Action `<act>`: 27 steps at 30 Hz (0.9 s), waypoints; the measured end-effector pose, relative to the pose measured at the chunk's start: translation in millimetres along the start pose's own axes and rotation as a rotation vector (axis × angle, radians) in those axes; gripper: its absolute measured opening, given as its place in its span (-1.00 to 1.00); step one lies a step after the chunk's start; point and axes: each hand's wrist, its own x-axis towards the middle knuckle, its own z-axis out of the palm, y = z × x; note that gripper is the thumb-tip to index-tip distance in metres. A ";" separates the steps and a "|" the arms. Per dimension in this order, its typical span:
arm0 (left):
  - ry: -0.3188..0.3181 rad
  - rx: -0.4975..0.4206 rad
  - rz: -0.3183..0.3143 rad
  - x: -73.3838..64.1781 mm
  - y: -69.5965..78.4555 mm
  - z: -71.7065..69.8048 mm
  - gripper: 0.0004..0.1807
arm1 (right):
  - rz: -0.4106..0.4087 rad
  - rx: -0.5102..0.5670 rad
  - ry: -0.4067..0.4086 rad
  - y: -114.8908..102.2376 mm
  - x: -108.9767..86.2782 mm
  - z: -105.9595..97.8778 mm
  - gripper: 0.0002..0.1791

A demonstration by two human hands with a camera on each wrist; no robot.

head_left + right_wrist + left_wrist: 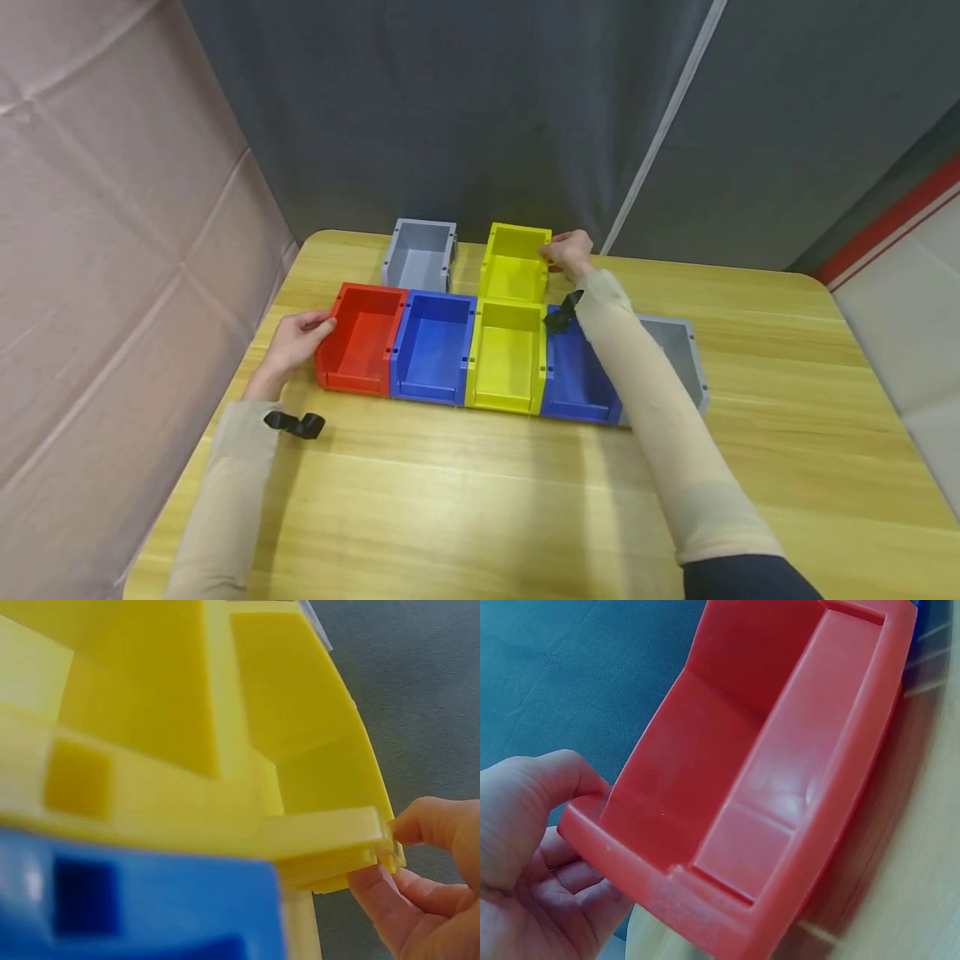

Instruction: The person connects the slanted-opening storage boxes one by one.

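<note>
My left hand (295, 340) pinches the left rim of a red plastic bin (365, 337), thumb on the inside and fingers outside, as the left wrist view shows. The red bin stands at the left end of a front row. To its right come a blue bin (433, 342), a yellow bin (507, 354), a second blue bin (581, 383) and a grey bin (686, 354), the last two partly hidden by my right arm. Behind the row, my right hand (572, 252) pinches the right wall of another yellow bin (315, 697).
A grey bin (420, 254) stands at the back left, with a gap between it and the rear yellow bin. The wooden table (450, 492) ends at a dark curtain (450, 108) behind and a pale wall covering (112, 250) on the left.
</note>
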 end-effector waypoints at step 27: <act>0.027 0.054 0.078 2.9 -5.7 -4.9 -0.53 | -0.026 -0.100 0.072 -26.6 -27.3 -94.0 -0.49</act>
